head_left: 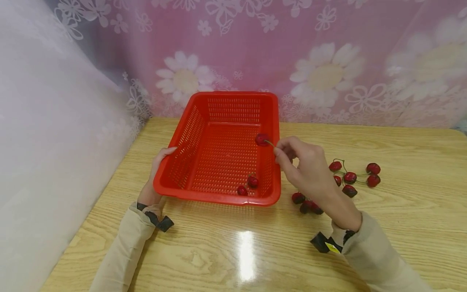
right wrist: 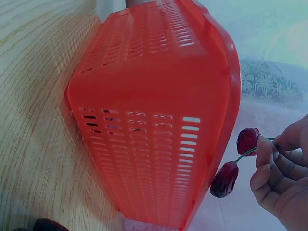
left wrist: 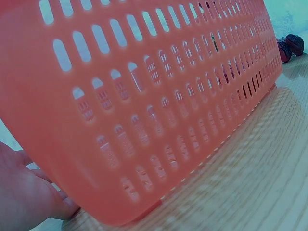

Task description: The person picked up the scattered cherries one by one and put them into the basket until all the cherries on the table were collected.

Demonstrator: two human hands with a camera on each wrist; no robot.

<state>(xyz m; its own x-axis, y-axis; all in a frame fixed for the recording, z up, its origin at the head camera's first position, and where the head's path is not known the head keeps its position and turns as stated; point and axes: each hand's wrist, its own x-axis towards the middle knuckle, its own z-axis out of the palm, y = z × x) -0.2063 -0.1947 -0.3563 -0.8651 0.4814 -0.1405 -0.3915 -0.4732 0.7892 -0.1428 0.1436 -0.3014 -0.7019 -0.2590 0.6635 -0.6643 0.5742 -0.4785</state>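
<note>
A red plastic basket (head_left: 228,199) with slotted walls stands on the wooden table. My left hand (head_left: 157,172) grips its left side, the thumb over the rim and the other fingers mostly hidden outside the wall. With thumb and fingertips, my right hand (head_left: 308,168) pinches green stems at the basket's right rim. In the right wrist view a dark red cherry (right wrist: 224,179) and a second cherry (right wrist: 248,141) hang from those stems; the head view shows one held cherry (head_left: 261,140) over the basket's inside. Two cherries (head_left: 253,181) lie on the basket floor near its front right corner.
Several cherries (head_left: 350,177) with joined stems lie on the table right of the basket, and more cherries (head_left: 306,206) sit nearer, partly behind my right forearm. A flowered pink curtain (head_left: 251,61) hangs along the table's back edge; a white sheet (head_left: 54,134) hangs at the left.
</note>
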